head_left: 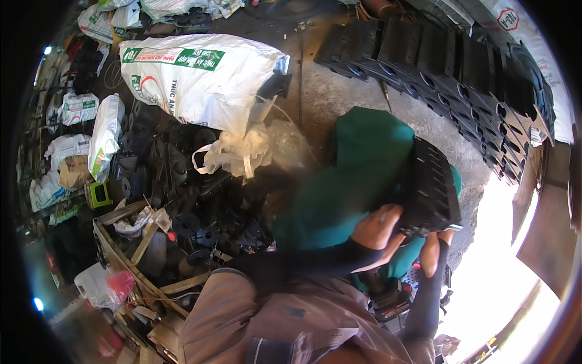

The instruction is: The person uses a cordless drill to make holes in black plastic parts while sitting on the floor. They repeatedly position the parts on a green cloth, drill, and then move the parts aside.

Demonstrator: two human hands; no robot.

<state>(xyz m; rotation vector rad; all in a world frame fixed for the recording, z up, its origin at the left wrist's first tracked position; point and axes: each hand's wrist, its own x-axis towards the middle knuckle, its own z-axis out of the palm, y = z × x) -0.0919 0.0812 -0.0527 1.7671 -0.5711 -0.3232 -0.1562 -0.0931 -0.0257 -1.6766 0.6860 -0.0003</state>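
Observation:
My left hand [377, 229] grips the near left edge of a black ribbed plastic part [431, 189], held up over a large green object [357, 176]. My right hand [431, 250] holds the same part from below, fingers curled under its lower edge. Both forearms wear black sleeves and come in from the lower middle. The green object lies partly behind the part and my hands.
A long row of matching black plastic parts [461, 67] lines the concrete floor at the upper right. A heap of black parts [194, 206] lies at the left, with a white sack [200, 76], plastic bags [236, 155] and a wooden crate [130, 255].

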